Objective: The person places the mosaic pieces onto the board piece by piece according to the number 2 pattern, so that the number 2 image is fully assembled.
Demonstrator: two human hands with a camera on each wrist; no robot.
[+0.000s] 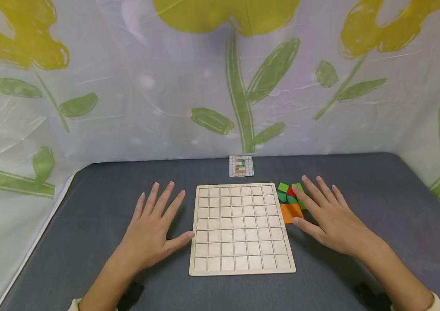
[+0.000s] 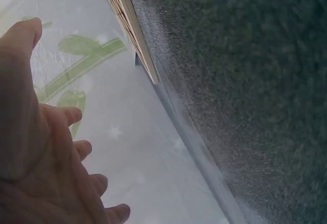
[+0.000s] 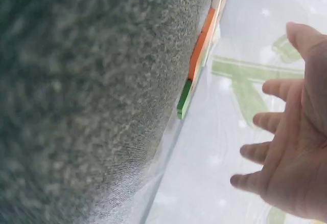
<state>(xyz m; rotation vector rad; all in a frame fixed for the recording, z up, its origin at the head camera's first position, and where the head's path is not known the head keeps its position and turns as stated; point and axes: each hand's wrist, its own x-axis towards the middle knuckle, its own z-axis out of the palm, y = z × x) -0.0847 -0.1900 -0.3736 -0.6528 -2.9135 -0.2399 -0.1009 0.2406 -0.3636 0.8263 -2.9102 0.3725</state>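
Observation:
A pale wooden grid board (image 1: 241, 228) lies flat on the dark grey table (image 1: 99, 190), its cells bare. My left hand (image 1: 154, 226) rests palm down just left of it, fingers spread, thumb tip near the board's edge. My right hand (image 1: 326, 216) lies flat to the right, fingers straight, beside a small heap of green and red pieces (image 1: 288, 193) and an orange piece (image 1: 289, 212). A small pattern card (image 1: 241, 166) sits behind the board. In the wrist views the left hand (image 2: 46, 162) and right hand (image 3: 291, 147) show straight fingers; the board's edge (image 2: 134, 37) and the orange piece (image 3: 200, 47) appear.
A plastic sheet printed with yellow flowers and green leaves (image 1: 243, 86) walls the table at the back and both sides. The table's left edge (image 1: 49, 224) runs close to my left arm.

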